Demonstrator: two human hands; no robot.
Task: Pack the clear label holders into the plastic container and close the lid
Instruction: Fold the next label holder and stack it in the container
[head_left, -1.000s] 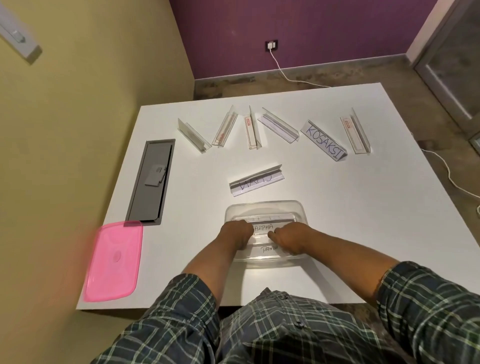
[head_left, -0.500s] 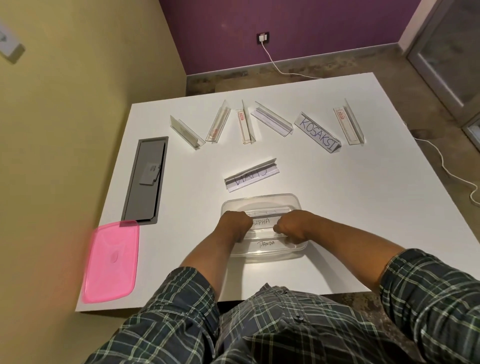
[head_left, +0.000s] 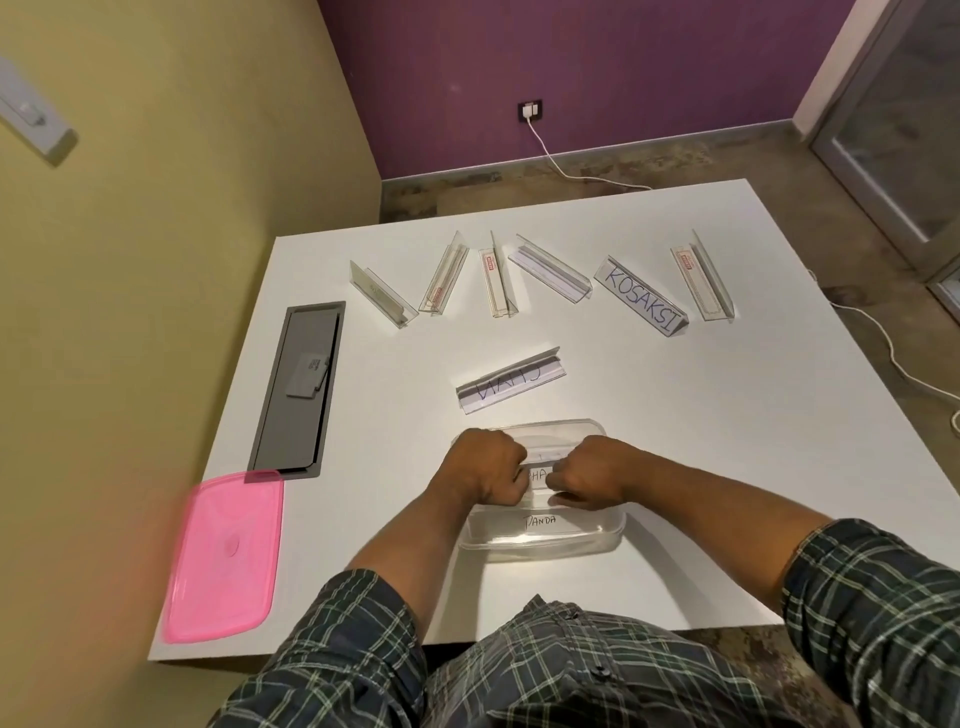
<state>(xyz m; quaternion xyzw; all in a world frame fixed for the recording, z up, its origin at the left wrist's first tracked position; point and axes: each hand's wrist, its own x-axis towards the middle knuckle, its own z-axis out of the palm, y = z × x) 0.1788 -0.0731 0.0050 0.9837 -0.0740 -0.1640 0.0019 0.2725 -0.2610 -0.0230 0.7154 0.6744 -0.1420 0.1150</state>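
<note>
Left hand (head_left: 485, 470): curled over one end of the ALPHA holder (head_left: 540, 475), gripping it.
Right hand (head_left: 589, 470): curled over the other end — likely both are seating it flat.
Container (head_left: 540, 545): on the surface (head_left: 727, 441) before the person; holds the PANDA holder (head_left: 540, 521) and the ALPHA one.
Lid (head_left: 223, 556): pink, left, off.
Unpacked: WAYU holder (head_left: 511, 382) just beyond the container — KOSAKSI holder (head_left: 641, 296) and others farther back.

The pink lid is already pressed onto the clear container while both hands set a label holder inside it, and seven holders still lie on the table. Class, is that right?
Not quite. The head view shows the pink lid lying on the table at the left, apart from the open clear container. Left hand and right hand do hold a label holder inside it; seven remain outside.
</note>
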